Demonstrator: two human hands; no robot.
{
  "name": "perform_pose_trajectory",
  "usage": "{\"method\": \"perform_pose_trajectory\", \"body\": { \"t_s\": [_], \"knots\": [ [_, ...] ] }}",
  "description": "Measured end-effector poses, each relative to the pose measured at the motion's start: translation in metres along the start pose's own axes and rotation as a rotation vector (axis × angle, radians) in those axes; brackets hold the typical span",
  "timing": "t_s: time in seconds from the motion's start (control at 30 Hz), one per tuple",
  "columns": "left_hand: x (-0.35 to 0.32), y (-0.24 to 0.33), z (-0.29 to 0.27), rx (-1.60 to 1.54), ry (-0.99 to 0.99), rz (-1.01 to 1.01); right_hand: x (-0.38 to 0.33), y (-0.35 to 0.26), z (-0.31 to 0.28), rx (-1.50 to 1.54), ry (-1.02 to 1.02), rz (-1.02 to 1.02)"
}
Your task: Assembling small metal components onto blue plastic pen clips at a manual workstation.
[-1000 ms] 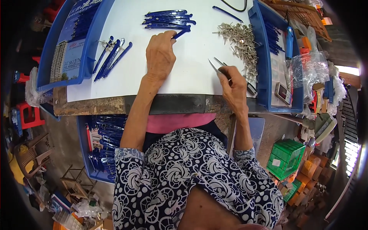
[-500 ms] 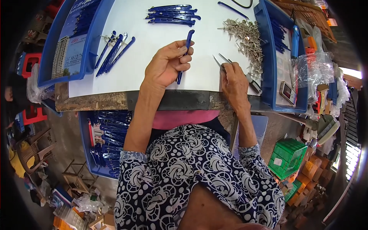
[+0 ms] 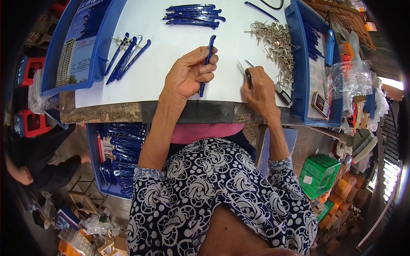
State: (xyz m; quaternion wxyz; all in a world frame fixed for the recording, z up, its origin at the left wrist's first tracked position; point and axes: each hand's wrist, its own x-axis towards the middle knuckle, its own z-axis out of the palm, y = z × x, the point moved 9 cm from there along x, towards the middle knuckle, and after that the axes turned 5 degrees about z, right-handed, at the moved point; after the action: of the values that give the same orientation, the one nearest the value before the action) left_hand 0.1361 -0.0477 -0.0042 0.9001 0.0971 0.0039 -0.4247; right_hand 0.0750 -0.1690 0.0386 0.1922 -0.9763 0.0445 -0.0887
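My left hand is closed round a slim dark blue plastic piece, held upright between thumb and fingers above the white sheet. To its right, my right hand grips a metal tool with two thin pointed tips, which looks like tweezers; the fingers hide most of it. A black-handled tool lies beside that hand. Beyond it is a heap of small metal pins with flat heads. Similar blue pieces lie stacked at the far middle, and several more at the left.
Blue trays stand on the left and right, with blue pieces inside. The right one also holds a small phone-like device. A tray of blue pieces sits below the table edge. Another person's dark-clothed legs are at the left.
Both hands keep their holds with slight shifts; the right hand has turned a little and its tool's tips have moved slightly. Another person has moved further into view at the left.
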Motion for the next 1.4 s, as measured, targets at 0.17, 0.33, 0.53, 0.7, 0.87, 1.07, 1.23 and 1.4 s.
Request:
{"method": "perform_pose_trajectory", "body": {
  "t_s": [0.17,0.33,0.53,0.7,0.87,1.07,1.23,1.4],
  "knots": [
    [0.002,-0.002,0.001,0.052,0.016,0.006,0.006,0.0,0.0,0.039,0.048,0.014],
    [0.004,-0.002,0.0,0.116,0.026,0.013,0.012,-0.015,-0.012,0.118,0.18,-0.179],
    [0.004,-0.005,-0.002,0.28,0.089,0.045,0.014,-0.015,-0.001,0.525,-0.049,0.125],
    [0.002,0.003,-0.002,0.518,0.18,0.14,0.016,-0.03,-0.009,0.476,-0.016,-0.001],
    [0.001,0.004,-0.001,0.566,0.169,0.167,0.015,-0.028,-0.009,0.459,-0.029,0.031],
    [0.001,0.001,0.001,0.608,0.156,0.168,0.013,-0.029,-0.01,0.455,-0.041,0.011],
    [0.0,0.001,0.005,0.622,0.172,0.187,0.012,-0.03,-0.011,0.446,-0.051,-0.003],
    [0.0,0.001,0.009,0.834,0.17,0.177,0.012,-0.028,-0.013,0.408,-0.065,-0.018]
  ]
}}
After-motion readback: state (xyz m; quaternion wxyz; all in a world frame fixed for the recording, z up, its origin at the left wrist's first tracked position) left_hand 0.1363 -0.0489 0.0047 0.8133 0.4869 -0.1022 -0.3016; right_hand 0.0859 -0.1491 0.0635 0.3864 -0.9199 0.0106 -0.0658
